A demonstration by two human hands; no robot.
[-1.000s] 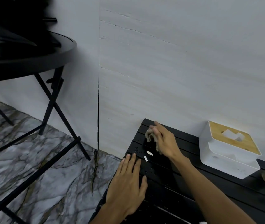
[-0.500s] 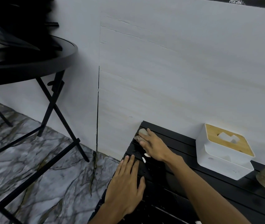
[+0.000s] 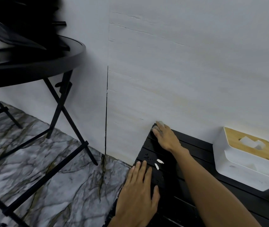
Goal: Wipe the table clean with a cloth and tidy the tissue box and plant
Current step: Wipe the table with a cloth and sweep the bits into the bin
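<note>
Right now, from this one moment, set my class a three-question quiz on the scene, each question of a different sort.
1. True or false: the left hand lies flat on the black slatted table.
2. Where does the right hand press the cloth? A: at the table's far corner by the wall; B: at the near edge beside the left hand; C: in the middle of the table.
3. Fill in: ___ small white scraps lie on the table between the hands.
Key: 1 true; 2 A; 3 two.
</note>
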